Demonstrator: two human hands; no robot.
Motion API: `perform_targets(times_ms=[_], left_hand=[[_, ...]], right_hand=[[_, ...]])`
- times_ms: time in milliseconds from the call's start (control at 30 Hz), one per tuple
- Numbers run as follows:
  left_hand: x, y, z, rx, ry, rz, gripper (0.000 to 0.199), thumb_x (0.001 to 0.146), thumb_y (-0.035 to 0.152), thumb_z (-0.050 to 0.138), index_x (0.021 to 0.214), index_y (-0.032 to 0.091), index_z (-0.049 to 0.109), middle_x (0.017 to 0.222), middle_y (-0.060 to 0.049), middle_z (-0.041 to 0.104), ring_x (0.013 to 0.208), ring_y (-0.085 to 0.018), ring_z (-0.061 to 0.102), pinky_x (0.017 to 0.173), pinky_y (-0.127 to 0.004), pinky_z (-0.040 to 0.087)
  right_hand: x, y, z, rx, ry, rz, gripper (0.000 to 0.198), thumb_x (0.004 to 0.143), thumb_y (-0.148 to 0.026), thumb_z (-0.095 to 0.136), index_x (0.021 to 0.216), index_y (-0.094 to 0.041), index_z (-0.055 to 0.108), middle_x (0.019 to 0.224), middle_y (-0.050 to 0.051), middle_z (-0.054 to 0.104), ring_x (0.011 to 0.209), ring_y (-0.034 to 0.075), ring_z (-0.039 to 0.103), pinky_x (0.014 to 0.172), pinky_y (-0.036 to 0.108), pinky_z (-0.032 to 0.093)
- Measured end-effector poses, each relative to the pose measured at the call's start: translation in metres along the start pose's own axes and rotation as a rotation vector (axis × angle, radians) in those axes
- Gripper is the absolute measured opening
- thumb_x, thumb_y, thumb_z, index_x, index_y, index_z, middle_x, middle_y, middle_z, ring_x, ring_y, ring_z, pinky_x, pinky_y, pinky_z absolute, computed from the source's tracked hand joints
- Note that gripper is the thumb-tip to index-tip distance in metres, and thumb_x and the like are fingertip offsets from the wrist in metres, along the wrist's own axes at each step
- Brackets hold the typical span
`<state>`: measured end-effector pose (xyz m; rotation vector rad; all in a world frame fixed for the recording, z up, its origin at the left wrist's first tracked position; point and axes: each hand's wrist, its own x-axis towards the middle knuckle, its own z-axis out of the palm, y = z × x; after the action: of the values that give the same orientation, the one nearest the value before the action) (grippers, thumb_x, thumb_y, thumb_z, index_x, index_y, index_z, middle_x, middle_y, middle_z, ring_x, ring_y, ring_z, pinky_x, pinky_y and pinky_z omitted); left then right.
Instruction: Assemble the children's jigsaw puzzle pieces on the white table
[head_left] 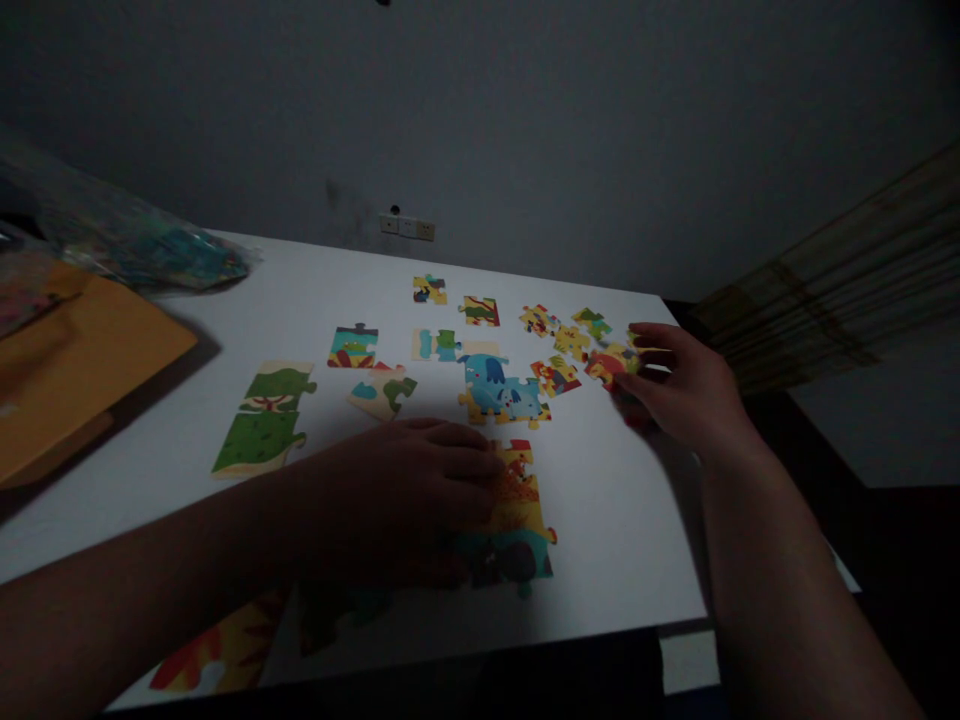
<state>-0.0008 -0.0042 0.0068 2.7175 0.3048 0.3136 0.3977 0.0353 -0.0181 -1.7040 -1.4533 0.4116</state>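
My left hand [420,490] lies over a joined block of jigsaw pieces [525,515] near the front of the table, fingers stretched out and covering its left side. Out to the right, my right hand [686,390] pinches a red and yellow puzzle piece [609,368] between thumb and fingers, by its right edge. Just left of it lie a loose orange piece [556,375] and a yellow piece [572,341]. Between the hands sits a joined pair with blue elephants [502,385].
On the white table [600,520] lie a joined green strip [264,425], several scattered pieces, and an orange sunlike part [225,650] under my left forearm. An orange-yellow envelope [97,350] and a clear plastic bag [172,250] occupy the left side. A wall stands behind.
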Motion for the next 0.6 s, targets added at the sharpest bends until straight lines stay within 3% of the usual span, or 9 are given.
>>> perform_targets(times_ms=[67,133,200,300,367,600], left_hand=[[0.0,0.001,-0.002,-0.017,0.002,0.006,0.031,0.099,0.044,0.088,0.123,0.027,0.079,0.141,-0.005,0.08,0.147,-0.03,0.068,0.13,-0.045,0.052],[0.0,0.002,-0.004,-0.045,-0.005,0.017,0.03,0.098,0.044,0.09,0.123,0.029,0.08,0.139,-0.003,0.081,0.146,-0.029,0.068,0.13,-0.043,0.051],[0.001,0.003,-0.006,-0.077,-0.027,0.033,0.028,0.097,0.043,0.091,0.119,0.029,0.081,0.136,-0.002,0.083,0.143,-0.028,0.071,0.131,-0.042,0.051],[0.002,0.006,-0.008,-0.11,-0.046,0.05,0.024,0.093,0.041,0.095,0.11,0.029,0.083,0.128,0.0,0.086,0.136,-0.027,0.075,0.129,-0.041,0.052],[0.002,0.006,-0.008,-0.129,-0.045,0.061,0.024,0.089,0.039,0.097,0.106,0.031,0.084,0.128,0.001,0.086,0.136,-0.027,0.074,0.127,-0.042,0.054],[0.001,0.005,-0.005,-0.132,-0.044,0.066,0.025,0.085,0.038,0.1,0.093,0.028,0.08,0.115,0.001,0.087,0.134,-0.027,0.074,0.122,-0.039,0.058]], right_hand=[[-0.002,-0.004,-0.002,0.167,0.069,-0.063,0.053,0.071,-0.031,0.1,0.121,-0.025,0.085,0.114,0.01,0.08,0.094,0.023,0.075,0.074,0.036,0.064],[-0.007,-0.012,-0.004,0.357,0.035,-0.08,0.045,0.07,-0.033,0.102,0.111,-0.025,0.086,0.102,0.006,0.08,0.086,0.02,0.073,0.073,0.034,0.064],[-0.016,-0.023,-0.006,0.453,-0.174,-0.043,0.041,0.07,-0.034,0.103,0.105,-0.024,0.087,0.09,0.003,0.078,0.074,0.016,0.069,0.066,0.03,0.06],[-0.03,-0.04,-0.002,0.393,-0.628,0.012,0.033,0.078,-0.037,0.1,0.106,-0.022,0.088,0.084,0.002,0.077,0.069,0.014,0.067,0.062,0.027,0.058],[-0.037,-0.047,0.004,0.343,-0.797,-0.003,0.03,0.084,-0.038,0.096,0.109,-0.023,0.088,0.084,0.001,0.077,0.07,0.014,0.068,0.064,0.027,0.06],[-0.041,-0.044,0.013,0.334,-0.851,-0.06,0.03,0.09,-0.037,0.093,0.116,-0.026,0.086,0.089,-0.001,0.076,0.073,0.013,0.067,0.066,0.026,0.061]])
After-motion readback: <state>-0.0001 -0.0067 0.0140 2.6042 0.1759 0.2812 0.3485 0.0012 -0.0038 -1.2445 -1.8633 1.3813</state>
